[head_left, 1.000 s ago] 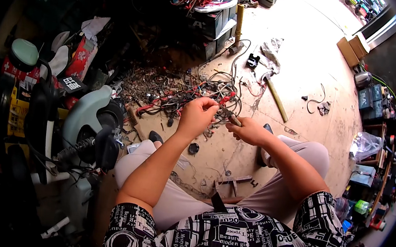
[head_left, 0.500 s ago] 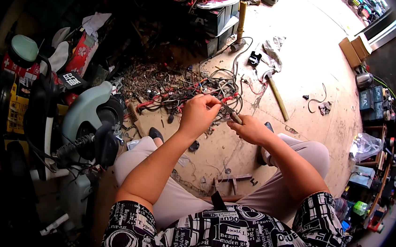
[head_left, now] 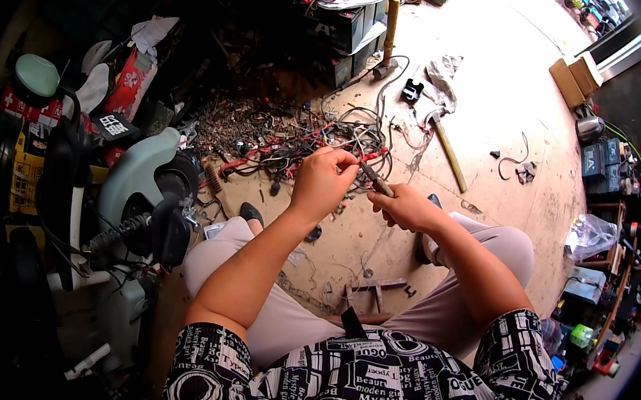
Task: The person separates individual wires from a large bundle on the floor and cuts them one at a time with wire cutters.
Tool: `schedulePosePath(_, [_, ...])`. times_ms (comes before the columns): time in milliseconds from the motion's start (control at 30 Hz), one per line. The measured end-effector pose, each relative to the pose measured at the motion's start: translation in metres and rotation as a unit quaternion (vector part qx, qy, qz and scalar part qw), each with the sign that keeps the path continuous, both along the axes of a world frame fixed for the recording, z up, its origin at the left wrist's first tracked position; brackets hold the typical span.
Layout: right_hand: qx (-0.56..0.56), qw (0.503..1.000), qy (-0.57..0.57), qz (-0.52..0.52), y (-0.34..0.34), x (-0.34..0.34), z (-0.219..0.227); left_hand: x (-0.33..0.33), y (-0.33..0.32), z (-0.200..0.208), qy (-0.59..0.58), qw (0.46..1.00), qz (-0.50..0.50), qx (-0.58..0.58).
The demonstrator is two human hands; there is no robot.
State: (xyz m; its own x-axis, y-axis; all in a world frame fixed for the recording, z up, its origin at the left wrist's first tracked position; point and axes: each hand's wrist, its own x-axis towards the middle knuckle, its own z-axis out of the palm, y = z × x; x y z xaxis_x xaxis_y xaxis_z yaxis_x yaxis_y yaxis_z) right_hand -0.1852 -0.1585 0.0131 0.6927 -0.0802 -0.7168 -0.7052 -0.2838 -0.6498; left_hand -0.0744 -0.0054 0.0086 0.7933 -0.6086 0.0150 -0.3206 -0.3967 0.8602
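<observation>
My left hand is closed in a pinch above the near side of a tangled heap of wires. Whatever lies between its fingertips is too small to make out. Facing it, my right hand grips a short knife-like hand tool with a worn brownish handle. The tool's dark, narrow front end points up and left, reaching close to the left fingertips; I cannot tell whether it touches them. Red, black and grey cables make up the heap, which merges with dark scraps on its left.
A hammer with a yellowish handle lies beyond my right hand. Stacked batteries stand at the back. Scooter parts with a pale green fender crowd the left. Cluttered shelves line the right. A metal frame piece lies between my legs.
The tool in my right hand has turned slightly, and its front end sits a little higher. My left hand keeps its pinch, raised very slightly.
</observation>
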Motion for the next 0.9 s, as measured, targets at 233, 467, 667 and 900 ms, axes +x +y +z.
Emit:
schedulePosePath(233, [0.003, 1.000, -0.016, -0.002, -0.003, -0.001, -0.013, 0.000, -0.002, -0.002, 0.017, 1.000, 0.021, -0.012])
schedulePosePath(467, [0.014, 1.000, -0.014, -0.015, -0.003, -0.002, -0.014, -0.001, -0.003, -0.003, -0.038, 0.999, 0.014, -0.002])
schedulePosePath(667, [0.025, 1.000, -0.004, -0.017, -0.002, 0.000, -0.007, -0.001, -0.004, 0.001, -0.084, 0.996, 0.012, 0.015])
schedulePosePath(900, [0.033, 0.999, 0.019, -0.021, -0.001, -0.001, -0.007, -0.003, -0.006, 0.001, -0.104, 0.994, 0.012, 0.032])
